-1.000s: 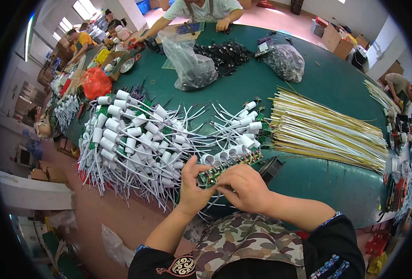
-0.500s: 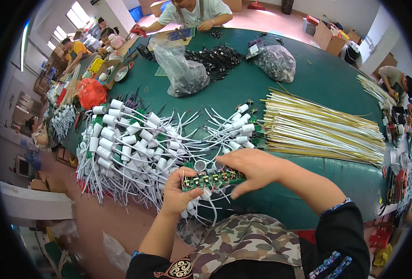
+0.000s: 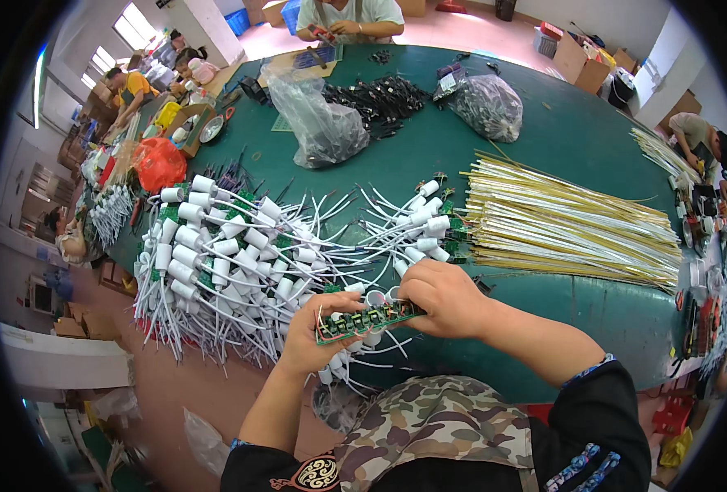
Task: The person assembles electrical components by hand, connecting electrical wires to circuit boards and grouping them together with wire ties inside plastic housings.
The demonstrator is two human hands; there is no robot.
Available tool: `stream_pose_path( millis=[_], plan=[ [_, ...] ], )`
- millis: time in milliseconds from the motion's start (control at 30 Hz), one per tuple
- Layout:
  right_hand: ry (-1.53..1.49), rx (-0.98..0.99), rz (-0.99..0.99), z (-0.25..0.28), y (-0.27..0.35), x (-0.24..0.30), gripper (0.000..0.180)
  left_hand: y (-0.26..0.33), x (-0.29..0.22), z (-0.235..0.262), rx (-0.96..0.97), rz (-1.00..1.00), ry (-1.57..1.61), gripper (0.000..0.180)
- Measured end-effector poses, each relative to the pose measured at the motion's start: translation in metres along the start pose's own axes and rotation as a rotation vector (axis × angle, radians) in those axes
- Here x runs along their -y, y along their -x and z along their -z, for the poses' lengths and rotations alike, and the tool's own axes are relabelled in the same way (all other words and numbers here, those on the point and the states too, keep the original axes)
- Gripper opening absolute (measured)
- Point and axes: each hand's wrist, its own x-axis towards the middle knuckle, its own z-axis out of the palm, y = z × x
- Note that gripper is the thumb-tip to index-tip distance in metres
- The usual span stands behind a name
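A long green circuit board, packed with small black and yellow parts and thin red wires, is held up in front of me, its left end a little lower than its right. My left hand grips its left end between thumb and fingers. At the other end my right hand is closed, fingers curled and thumb against the board's edge; its fingertips are partly hidden. Just behind the board are white cylindrical caps, some with their round open ends facing up. Whether these are fixed to the board I cannot tell.
A big heap of white caps with wires lies left, a smaller bunch mid-table. Long gold and white strips lie right. Two clear plastic bags and black parts lie farther off. A co-worker sits across the table.
My right hand has gone from spread above the board's right end to closed at that end. The board has tipped and moved slightly left. The co-worker's hands across the table have come together.
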Motion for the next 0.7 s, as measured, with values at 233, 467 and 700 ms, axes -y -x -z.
stream_pose_path(
  millis=[233,467,700],
  plan=[
    [-0.207,0.318,0.002,0.021,-0.001,-0.002,0.039,-0.004,0.009,0.007,0.211,-0.309,-0.225,0.036],
    [-0.078,0.254,0.053,0.023,0.003,0.005,0.02,0.0,-0.001,0.0,0.15,-0.233,-0.225,0.033],
    [0.081,0.262,0.248,0.041,0.012,0.009,0.013,-0.003,0.001,0.007,0.177,-0.113,-0.348,0.031]
  ],
)
